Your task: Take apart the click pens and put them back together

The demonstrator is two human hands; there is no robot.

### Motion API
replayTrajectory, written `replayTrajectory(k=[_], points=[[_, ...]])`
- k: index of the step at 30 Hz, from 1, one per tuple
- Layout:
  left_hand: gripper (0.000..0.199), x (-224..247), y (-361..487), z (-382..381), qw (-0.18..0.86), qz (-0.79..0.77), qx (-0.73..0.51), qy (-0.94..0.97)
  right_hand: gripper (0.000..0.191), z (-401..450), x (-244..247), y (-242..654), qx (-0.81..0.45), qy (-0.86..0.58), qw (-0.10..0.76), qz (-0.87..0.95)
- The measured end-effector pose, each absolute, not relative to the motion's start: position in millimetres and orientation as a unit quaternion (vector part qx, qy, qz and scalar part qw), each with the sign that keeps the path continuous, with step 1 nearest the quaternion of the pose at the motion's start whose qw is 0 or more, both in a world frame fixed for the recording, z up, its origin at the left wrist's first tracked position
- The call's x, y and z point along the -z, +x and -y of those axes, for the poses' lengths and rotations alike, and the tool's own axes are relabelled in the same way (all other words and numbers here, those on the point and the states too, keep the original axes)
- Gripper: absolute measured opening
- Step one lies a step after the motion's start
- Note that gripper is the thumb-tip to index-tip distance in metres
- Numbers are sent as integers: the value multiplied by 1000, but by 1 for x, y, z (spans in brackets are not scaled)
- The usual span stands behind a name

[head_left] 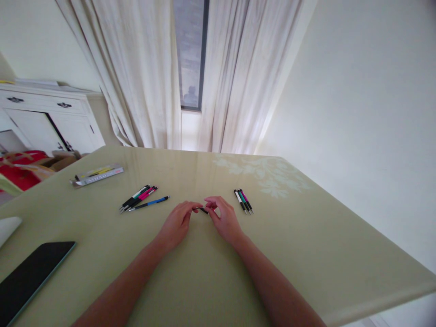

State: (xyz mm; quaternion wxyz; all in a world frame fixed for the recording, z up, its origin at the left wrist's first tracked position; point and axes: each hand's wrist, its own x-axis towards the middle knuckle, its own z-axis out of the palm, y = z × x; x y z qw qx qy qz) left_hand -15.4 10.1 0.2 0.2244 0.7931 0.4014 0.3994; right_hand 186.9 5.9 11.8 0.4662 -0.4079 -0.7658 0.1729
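Note:
Over the middle of the table, my left hand point(179, 221) pinches one end of a slim dark pen point(203, 210), mostly covered by fingers. Facing it, my right hand point(225, 219) has thumb and fingertips closed at the pen's other end; whether it is whole or in parts is too small to tell. Left of my hands lies a loose pile of several pens point(139, 198) with black, green and pink barrels. A blue pen point(150, 203) lies at the pile's right side. Close to my right hand, a row of pens point(243, 201) in white, green and purple lies side by side.
A clear pen box point(98, 175) with something yellow inside lies at the far left of the table point(299, 254). A black tablet-like device point(34, 277) and a white object point(8, 229) sit at the near left. Curtains point(143, 77) hang behind the table.

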Motion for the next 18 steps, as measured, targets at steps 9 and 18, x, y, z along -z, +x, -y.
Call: replayTrajectory(k=[9, 18], points=[[38, -1, -16, -10, 222, -396, -391, 800, 22, -7, -9, 187, -187, -406, 460, 767], [28, -7, -12, -5, 272, -416, -396, 772, 15, -6, -13, 186, -239, -402, 466, 751]])
